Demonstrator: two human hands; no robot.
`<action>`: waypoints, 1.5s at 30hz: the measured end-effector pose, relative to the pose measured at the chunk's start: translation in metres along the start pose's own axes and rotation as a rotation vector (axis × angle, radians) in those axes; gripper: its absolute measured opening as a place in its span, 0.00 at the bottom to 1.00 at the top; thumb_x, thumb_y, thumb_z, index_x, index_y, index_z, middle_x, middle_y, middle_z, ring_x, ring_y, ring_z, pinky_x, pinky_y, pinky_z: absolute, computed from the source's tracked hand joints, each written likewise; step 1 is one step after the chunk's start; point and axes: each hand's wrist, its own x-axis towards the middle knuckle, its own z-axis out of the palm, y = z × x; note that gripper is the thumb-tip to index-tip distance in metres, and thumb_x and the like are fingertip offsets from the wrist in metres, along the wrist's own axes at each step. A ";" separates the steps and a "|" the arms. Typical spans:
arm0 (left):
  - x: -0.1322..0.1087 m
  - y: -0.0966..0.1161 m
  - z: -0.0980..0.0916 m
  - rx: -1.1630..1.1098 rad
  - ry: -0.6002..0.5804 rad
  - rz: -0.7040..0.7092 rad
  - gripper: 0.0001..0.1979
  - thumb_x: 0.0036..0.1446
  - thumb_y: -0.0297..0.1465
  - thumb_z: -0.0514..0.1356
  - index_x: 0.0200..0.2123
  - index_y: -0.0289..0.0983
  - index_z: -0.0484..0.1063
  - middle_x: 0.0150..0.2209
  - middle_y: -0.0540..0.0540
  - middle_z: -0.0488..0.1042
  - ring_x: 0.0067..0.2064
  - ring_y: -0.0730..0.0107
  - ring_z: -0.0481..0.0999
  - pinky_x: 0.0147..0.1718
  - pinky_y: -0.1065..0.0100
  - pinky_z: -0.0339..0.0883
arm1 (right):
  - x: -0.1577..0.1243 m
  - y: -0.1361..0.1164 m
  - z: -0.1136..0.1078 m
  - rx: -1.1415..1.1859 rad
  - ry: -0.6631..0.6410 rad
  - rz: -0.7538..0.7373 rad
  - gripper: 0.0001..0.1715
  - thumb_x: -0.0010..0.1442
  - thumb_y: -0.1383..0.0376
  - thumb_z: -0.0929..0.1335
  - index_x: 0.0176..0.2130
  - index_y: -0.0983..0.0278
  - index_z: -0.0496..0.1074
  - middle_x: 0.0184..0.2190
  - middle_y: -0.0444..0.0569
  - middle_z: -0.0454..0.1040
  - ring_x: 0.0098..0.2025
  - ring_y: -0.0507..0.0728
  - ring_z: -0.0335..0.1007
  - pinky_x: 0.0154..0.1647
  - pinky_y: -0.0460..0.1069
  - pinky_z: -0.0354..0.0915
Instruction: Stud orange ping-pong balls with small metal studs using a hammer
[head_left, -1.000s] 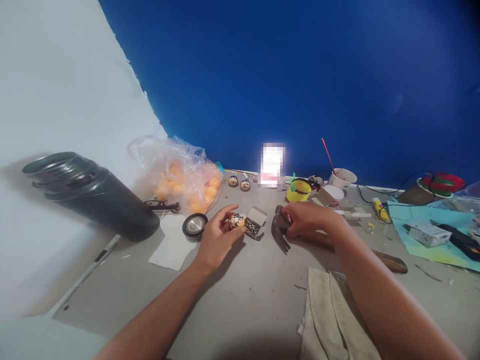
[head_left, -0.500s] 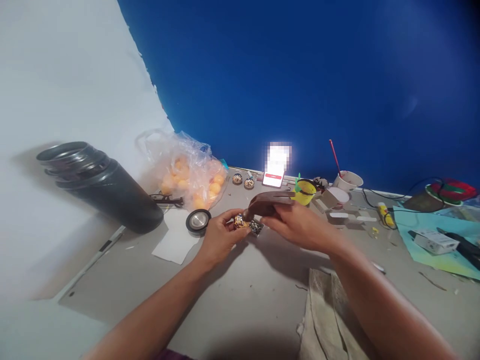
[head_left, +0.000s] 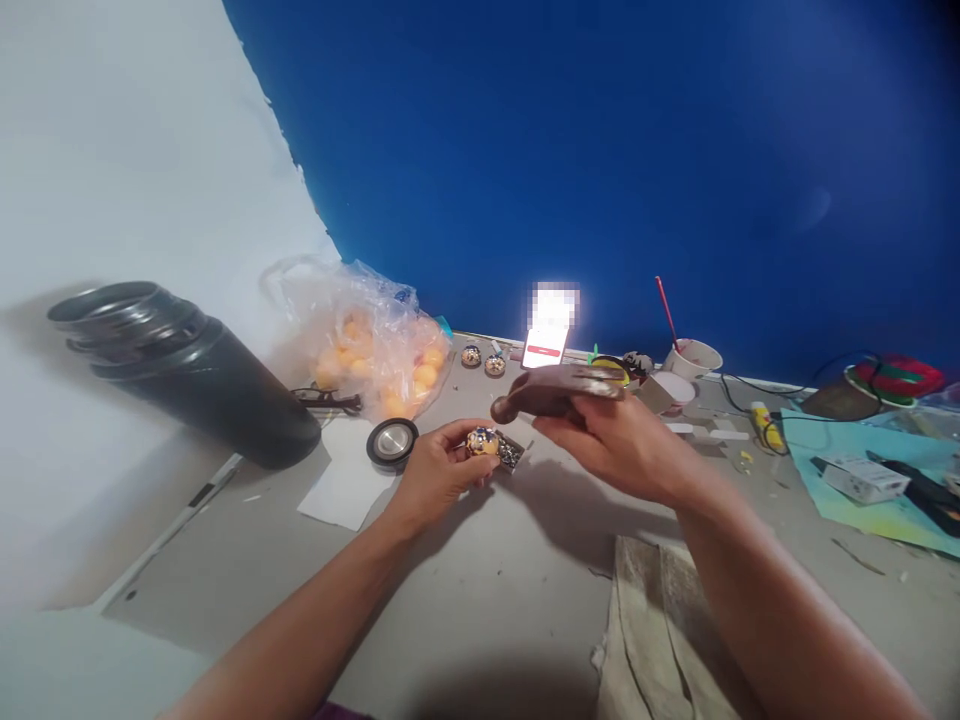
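My left hand (head_left: 442,465) is closed around a small orange ball (head_left: 482,441) partly covered with shiny metallic studs. Just right of the ball, on the table, lies a small open box (head_left: 510,453) of shiny metal pieces, possibly tacks. My right hand (head_left: 626,440) grips a hammer (head_left: 551,388), its handle mostly hidden by the fingers. The hammer's rounded face is raised a little above and to the right of the ball, apart from it. Two similar studded balls (head_left: 471,356) rest farther back near the wall.
At left stand a dark thermos flask (head_left: 202,385), its round lid (head_left: 393,440) on white paper and a plastic bag of orange balls (head_left: 375,355). A lit phone (head_left: 545,345) leans on the blue wall. Cups (head_left: 694,358) stand back right; a cloth (head_left: 652,620) lies in front.
The hammer has lifted off the ball and moved up and right with my right hand. My left hand still holds the ball in nearly the same place. The view has shifted slightly.
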 end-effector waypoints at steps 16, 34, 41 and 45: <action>-0.001 -0.005 0.002 -0.168 -0.086 -0.013 0.31 0.43 0.25 0.71 0.54 0.38 0.74 0.32 0.51 0.77 0.27 0.75 0.72 0.31 0.68 0.69 | -0.005 0.052 -0.026 -0.519 -0.306 0.350 0.08 0.57 0.63 0.69 0.36 0.63 0.77 0.33 0.55 0.78 0.32 0.59 0.72 0.30 0.50 0.56; 0.006 -0.004 -0.006 -0.269 0.091 0.072 0.22 0.44 0.32 0.74 0.44 0.38 0.75 0.35 0.52 0.74 0.30 0.75 0.74 0.30 0.70 0.64 | 0.007 0.084 0.017 -0.628 -0.454 0.405 0.27 0.44 0.63 0.77 0.46 0.66 0.75 0.41 0.59 0.81 0.39 0.65 0.78 0.25 0.49 0.56; 0.008 -0.008 -0.007 -0.295 0.101 0.014 0.21 0.44 0.35 0.75 0.41 0.39 0.75 0.37 0.51 0.75 0.36 0.70 0.76 0.35 0.67 0.69 | 0.011 0.050 0.019 -0.723 -0.295 0.297 0.10 0.63 0.65 0.66 0.41 0.67 0.77 0.40 0.61 0.79 0.40 0.64 0.76 0.27 0.51 0.53; 0.011 -0.014 -0.004 -0.272 0.157 0.035 0.21 0.42 0.34 0.75 0.40 0.38 0.76 0.37 0.50 0.76 0.37 0.70 0.74 0.38 0.66 0.69 | 0.020 0.038 0.050 -0.689 -0.160 0.077 0.14 0.70 0.66 0.62 0.41 0.63 0.77 0.42 0.56 0.77 0.44 0.61 0.73 0.31 0.50 0.57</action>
